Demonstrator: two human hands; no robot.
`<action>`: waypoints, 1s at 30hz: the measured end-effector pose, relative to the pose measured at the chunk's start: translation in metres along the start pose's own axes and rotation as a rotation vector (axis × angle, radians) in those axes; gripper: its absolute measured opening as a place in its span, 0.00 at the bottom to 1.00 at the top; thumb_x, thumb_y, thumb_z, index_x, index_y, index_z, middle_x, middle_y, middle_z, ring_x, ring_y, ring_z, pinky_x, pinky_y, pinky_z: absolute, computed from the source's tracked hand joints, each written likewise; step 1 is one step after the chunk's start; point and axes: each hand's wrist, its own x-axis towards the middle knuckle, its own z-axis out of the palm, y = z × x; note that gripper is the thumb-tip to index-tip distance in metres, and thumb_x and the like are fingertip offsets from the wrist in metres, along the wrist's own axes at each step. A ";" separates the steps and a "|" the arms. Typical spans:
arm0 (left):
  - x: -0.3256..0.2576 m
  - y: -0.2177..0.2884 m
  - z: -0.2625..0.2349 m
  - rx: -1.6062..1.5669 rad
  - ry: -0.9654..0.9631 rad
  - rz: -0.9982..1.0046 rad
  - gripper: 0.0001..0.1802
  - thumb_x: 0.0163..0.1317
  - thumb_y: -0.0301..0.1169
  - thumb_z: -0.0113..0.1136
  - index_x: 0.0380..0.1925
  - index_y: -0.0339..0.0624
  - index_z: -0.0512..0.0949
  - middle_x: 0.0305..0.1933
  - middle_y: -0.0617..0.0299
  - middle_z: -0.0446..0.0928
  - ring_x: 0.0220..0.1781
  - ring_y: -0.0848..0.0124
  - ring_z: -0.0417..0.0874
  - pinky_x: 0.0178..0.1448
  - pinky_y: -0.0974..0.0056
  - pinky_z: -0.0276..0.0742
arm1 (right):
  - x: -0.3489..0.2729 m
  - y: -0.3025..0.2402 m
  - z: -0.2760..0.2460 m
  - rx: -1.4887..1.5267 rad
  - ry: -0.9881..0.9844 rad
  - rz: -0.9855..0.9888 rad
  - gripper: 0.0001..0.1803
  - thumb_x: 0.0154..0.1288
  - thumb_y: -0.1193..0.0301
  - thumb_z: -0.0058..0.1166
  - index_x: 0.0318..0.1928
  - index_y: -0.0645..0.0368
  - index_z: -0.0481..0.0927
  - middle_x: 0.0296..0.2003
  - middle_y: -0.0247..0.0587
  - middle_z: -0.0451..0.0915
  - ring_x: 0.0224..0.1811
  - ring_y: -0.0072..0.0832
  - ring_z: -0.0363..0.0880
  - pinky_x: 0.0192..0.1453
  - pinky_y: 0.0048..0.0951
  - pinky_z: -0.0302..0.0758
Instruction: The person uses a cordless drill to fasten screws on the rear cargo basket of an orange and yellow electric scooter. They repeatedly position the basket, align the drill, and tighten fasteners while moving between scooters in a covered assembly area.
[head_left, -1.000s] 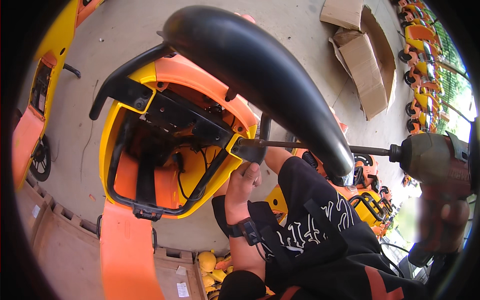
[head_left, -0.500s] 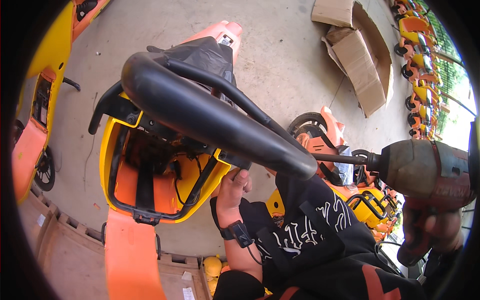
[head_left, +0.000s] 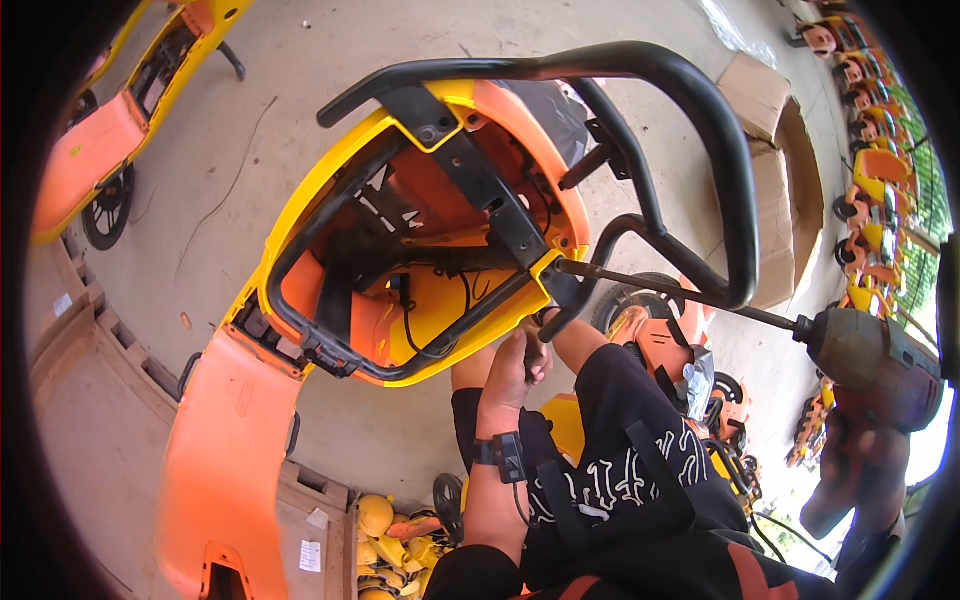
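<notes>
Before me is an orange and yellow scooter body, its open compartment framed by a yellow rim and a black inner edge. A black tubular grab rail extends from it to the right. My right hand grips a power driver, whose long bit passes under the rail tube and reaches the black bracket at the compartment's yellow corner. Just below that corner, my left hand is closed, knuckles near the rail's lower end. Whatever its fingers hold is hidden.
A long orange panel stretches toward me from the body, above a wooden pallet. Yellow parts fill a box below. Cardboard lies on the floor behind the rail; another scooter stands left, with rows of them right.
The view has shifted, so the rail appears farther right and the compartment shows more fully. The bit's tip, hidden behind the rail earlier, now shows at the bracket. My left hand remains closed.
</notes>
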 end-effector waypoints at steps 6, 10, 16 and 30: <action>-0.025 0.012 0.029 0.558 0.262 0.143 0.23 0.72 0.48 0.54 0.28 0.40 0.75 0.19 0.71 0.66 0.21 0.78 0.66 0.26 0.73 0.58 | 0.005 0.005 -0.019 -0.016 -0.116 -0.041 0.42 0.46 0.58 0.61 0.62 0.66 0.66 0.29 0.42 0.76 0.15 0.28 0.74 0.15 0.24 0.73; -0.050 0.046 0.068 1.042 0.430 0.458 0.21 0.65 0.42 0.65 0.26 0.35 0.74 0.19 0.62 0.72 0.20 0.74 0.72 0.28 0.68 0.70 | 0.014 0.009 -0.014 -0.010 -0.202 -0.123 0.41 0.46 0.58 0.61 0.61 0.66 0.68 0.31 0.43 0.77 0.18 0.28 0.75 0.18 0.25 0.74; -0.030 0.082 0.091 1.293 0.599 0.410 0.20 0.62 0.42 0.67 0.30 0.34 0.76 0.21 0.59 0.72 0.22 0.69 0.73 0.31 0.66 0.70 | 0.002 -0.032 0.011 -0.056 -0.333 0.011 0.31 0.46 0.69 0.59 0.55 0.65 0.74 0.34 0.42 0.80 0.28 0.29 0.80 0.32 0.29 0.78; -0.036 0.002 0.042 1.060 0.671 0.148 0.21 0.65 0.50 0.63 0.35 0.41 0.77 0.21 0.65 0.71 0.18 0.72 0.72 0.25 0.64 0.69 | 0.031 -0.015 -0.012 -0.202 -0.640 -0.314 0.18 0.52 0.75 0.61 0.46 0.62 0.80 0.26 0.36 0.80 0.27 0.22 0.80 0.30 0.28 0.78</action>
